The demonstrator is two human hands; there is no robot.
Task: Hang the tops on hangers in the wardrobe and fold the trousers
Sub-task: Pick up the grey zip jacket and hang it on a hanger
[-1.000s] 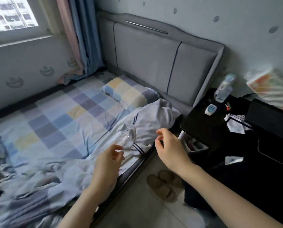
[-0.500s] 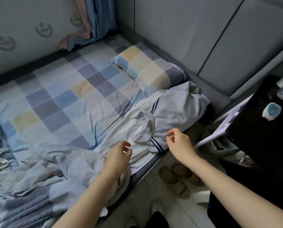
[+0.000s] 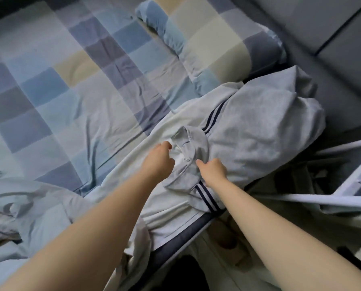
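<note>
A pale grey and white polo shirt (image 3: 255, 127) with navy stripes lies crumpled near the bed's edge, its collar (image 3: 193, 141) turned up in the middle. My left hand (image 3: 158, 160) has curled fingers that pinch the white fabric just left of the collar. My right hand (image 3: 214, 171) grips the collar's right side, close to the striped trim (image 3: 207, 196). Both forearms reach in from the bottom of the frame. No hanger is in view.
More crumpled pale blue clothing (image 3: 28, 206) lies at the lower left on the checked bedsheet (image 3: 70, 80). A checked pillow (image 3: 217, 38) sits against the grey headboard (image 3: 332, 28). White bars (image 3: 301, 199) stand at the right, with a slipper (image 3: 228, 242) on the floor.
I have leaned in over the bed. Both hands moved forward onto the shirt's collar and closed on it. The bedside table has left the view.
</note>
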